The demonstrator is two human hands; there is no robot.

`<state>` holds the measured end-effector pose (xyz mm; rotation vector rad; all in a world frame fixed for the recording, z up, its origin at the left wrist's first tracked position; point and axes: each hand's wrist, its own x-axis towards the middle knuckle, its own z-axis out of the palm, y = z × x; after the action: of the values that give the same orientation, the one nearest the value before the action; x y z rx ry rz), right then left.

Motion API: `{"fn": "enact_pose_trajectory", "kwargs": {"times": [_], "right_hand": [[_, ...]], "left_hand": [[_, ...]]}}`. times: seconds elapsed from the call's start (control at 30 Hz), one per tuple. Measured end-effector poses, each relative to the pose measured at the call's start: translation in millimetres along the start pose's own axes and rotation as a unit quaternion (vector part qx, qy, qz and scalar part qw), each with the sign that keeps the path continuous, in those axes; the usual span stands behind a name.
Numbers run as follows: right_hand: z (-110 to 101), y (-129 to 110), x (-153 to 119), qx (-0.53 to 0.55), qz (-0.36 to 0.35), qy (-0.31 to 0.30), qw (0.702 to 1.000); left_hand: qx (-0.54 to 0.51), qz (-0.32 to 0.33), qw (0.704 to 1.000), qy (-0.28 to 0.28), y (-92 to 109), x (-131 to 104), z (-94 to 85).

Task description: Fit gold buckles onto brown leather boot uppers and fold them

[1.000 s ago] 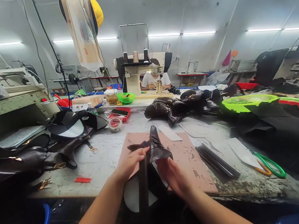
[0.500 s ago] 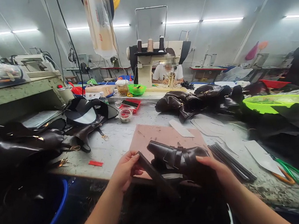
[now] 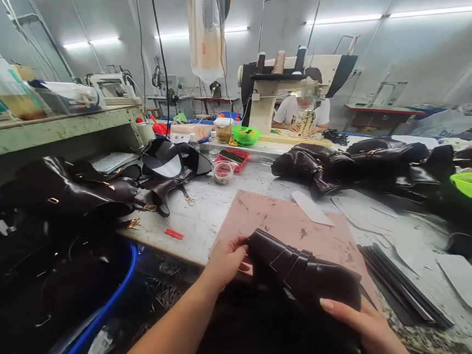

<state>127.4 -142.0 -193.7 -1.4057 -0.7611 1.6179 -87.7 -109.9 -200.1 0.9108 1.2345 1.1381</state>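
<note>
A dark brown leather piece (image 3: 306, 270) with a strap across it lies between my hands at the table's front edge. My left hand (image 3: 229, 257) pinches at its upper left end; the dark strip there is hardly visible against the leather. My right hand (image 3: 360, 320) grips the lower right end, thumb on top and the other fingers hidden beneath. Behind the leather is a pink mat (image 3: 272, 212) with dark marks and a white piece (image 3: 311, 208) on it.
Dark strips (image 3: 402, 283) and white sheets (image 3: 407, 239) lie at the right. More brown leather (image 3: 342, 162) is piled behind. A blue-rimmed tub (image 3: 133, 257) stands at the lower left. Beyond the sewing machine (image 3: 268, 94) sits a person (image 3: 286, 112).
The view has turned left and tilted. My left hand and the strip have come up against the leather piece's upper end, and the leather now slants more steeply.
</note>
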Motion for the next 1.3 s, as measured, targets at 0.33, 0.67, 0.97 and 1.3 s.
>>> {"fn": "enact_pose_trajectory", "kwargs": {"times": [0.33,0.67,0.97,1.3], "right_hand": [[-7.8,10.2,7.3,-0.008,0.01,-0.037,0.999],[-8.5,3.3,6.1,-0.058,-0.103,-0.108,0.987],[-12.6,14.2,3.1,-0.067,-0.092,-0.093,0.989],[-19.5,17.6,11.4,-0.054,-0.107,-0.082,0.989]], "left_hand": [[-0.018,-0.012,1.0,0.007,8.7,-5.6,6.3],[-0.048,0.017,0.996,0.071,5.1,3.2,17.6],[-0.212,-0.015,0.972,0.095,1.5,8.0,29.7],[-0.172,-0.111,0.979,0.016,-2.4,-3.3,43.8]]}}
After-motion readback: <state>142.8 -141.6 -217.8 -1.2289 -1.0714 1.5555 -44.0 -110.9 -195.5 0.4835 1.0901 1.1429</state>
